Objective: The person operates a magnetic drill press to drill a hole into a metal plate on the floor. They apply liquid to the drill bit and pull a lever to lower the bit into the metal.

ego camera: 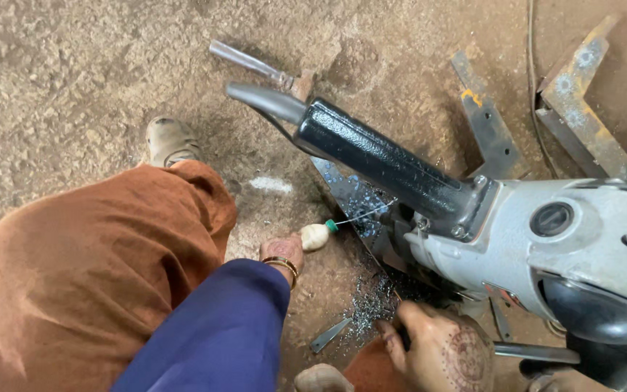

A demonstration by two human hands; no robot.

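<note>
Gripping a small white bottle (316, 236) in our left hand (281, 252), we aim its thin nozzle under the drill (546, 247); our right hand (440, 352) hides whatever it clasps.

Small squeeze bottle (316, 236) of cream plastic, rounded body with a green nozzle and a thin metal needle, lying nearly level and pointing right; its base is gripped in the left hand (282, 252). Needle tip meets a flat, dark steel plate (350, 194) lying on the earthen ground (its surface is speckled with bright flecks). Silvery metal shavings (371, 301) are heaped just below the plate.
</note>
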